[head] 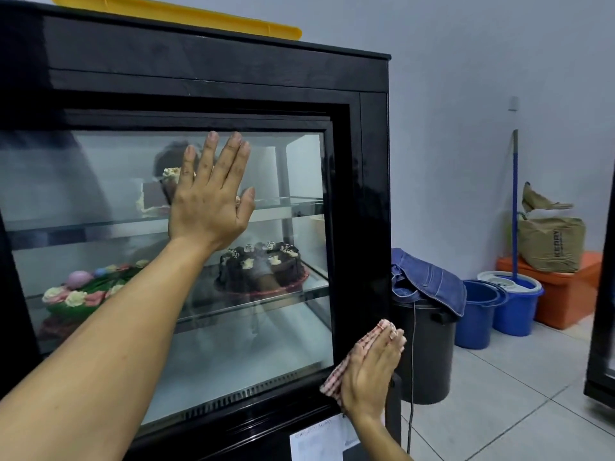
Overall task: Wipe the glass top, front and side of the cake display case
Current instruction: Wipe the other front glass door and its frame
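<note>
Cake display case (372, 181) filling the left and centre, black-framed, glass front facing out. Left hand (209, 201) flat on the upper glass, fingers straight and spread, near the top edge of the pane. Right hand (369, 371) at the lower right corner of the case, fingers straight, pressing a red-checked cloth (339, 371) against the black frame beside the glass. Chocolate cake (263, 267) on the middle shelf toward the right edge; flower-decorated cake (83, 294) on the same shelf toward the left. Slice of cake (153, 194) on the top shelf, partly hidden behind the left hand. Yellow tray (199, 15) lying along the top rear edge of the case. Black bin (429, 351) just beside the right side of the case, denim garment (429, 277) draped over it, crowding that side. Further right, two blue buckets (499, 307), mop handle (514, 201) upright in one, orange crate (565, 294) with brown sack (549, 241) on top. Open tiled floor (499, 410) in front of the bin.
</note>
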Tool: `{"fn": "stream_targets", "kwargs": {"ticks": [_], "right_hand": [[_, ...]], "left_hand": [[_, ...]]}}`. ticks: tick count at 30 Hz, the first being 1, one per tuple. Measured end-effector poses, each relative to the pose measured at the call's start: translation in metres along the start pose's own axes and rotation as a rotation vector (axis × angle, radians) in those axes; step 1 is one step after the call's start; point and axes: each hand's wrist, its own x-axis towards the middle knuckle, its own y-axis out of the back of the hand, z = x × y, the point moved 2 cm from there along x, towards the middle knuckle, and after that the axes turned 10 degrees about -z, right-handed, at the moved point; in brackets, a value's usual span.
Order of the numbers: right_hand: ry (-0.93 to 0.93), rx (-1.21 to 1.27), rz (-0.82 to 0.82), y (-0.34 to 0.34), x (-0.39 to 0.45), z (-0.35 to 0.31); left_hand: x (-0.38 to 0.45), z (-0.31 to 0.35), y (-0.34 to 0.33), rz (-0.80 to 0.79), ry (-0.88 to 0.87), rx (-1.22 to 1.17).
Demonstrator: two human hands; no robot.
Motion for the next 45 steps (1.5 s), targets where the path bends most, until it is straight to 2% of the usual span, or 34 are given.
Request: {"fn": "stream_targets", "kwargs": {"ticks": [2,3,6,7,9,11,14,16,19,21,23,25,26,29,32,34,38,41,45], "right_hand": [[0.0,-0.004,0.061,0.004,0.018,-0.026],[0.075,-0.025,0.09,0.011,0.039,-0.051],[0.453,-0.182,0.126,0.036,0.128,-0.152],[0.494,-0.209,0.149,0.047,0.156,-0.181],[0.459,-0.198,0.224,0.068,0.204,-0.217],[0.441,-0.161,0.219,0.076,0.222,-0.217],[0.479,-0.165,0.17,0.067,0.186,-0.17],[0.373,-0.102,0.141,0.047,0.135,-0.115],[-0.006,0.098,0.072,0.015,0.036,-0.018],[-0.12,0.113,0.021,-0.003,-0.016,0.029],[-0.193,0.155,0.001,-0.009,-0.021,0.035],[-0.386,0.23,0.077,-0.004,0.007,0.001],[-0.378,0.247,0.105,0.002,0.025,-0.022],[-0.137,0.12,0.153,0.015,0.071,-0.066],[-0.054,0.086,0.151,0.019,0.069,-0.053],[-0.111,0.103,0.092,0.007,0.033,-0.021],[-0.4,0.152,0.013,-0.016,-0.026,0.031],[-0.541,0.237,0.065,-0.013,-0.012,0.009],[-0.461,0.215,0.21,0.002,0.041,-0.059]], "left_hand": [[-0.001,-0.001,-0.001,0.0,0.002,-0.001],[-0.001,-0.001,-0.002,0.001,0.0,0.0],[-0.002,-0.001,-0.003,0.009,0.001,0.003],[-0.002,-0.002,-0.003,0.009,0.0,0.002],[-0.002,-0.002,-0.004,0.004,0.001,-0.008],[-0.001,-0.001,-0.003,0.005,0.0,-0.026],[0.0,-0.002,-0.003,0.011,-0.002,-0.029],[-0.001,-0.002,-0.002,0.009,0.0,-0.022],[-0.001,-0.002,-0.002,0.004,0.003,-0.013],[-0.001,-0.002,-0.002,-0.001,0.009,-0.011],[-0.001,-0.001,-0.001,-0.008,0.01,-0.009],[-0.001,0.0,0.0,-0.016,0.017,-0.016],[-0.001,0.0,0.0,-0.019,0.015,-0.021],[0.0,0.0,0.0,-0.016,0.011,-0.013],[0.0,-0.001,0.001,-0.034,0.017,-0.022],[-0.001,0.0,0.001,-0.035,0.014,-0.013],[-0.001,0.001,0.002,-0.043,0.017,-0.013],[0.0,0.001,0.003,-0.054,0.021,-0.024],[-0.001,0.002,0.002,-0.053,0.022,-0.019]]}}
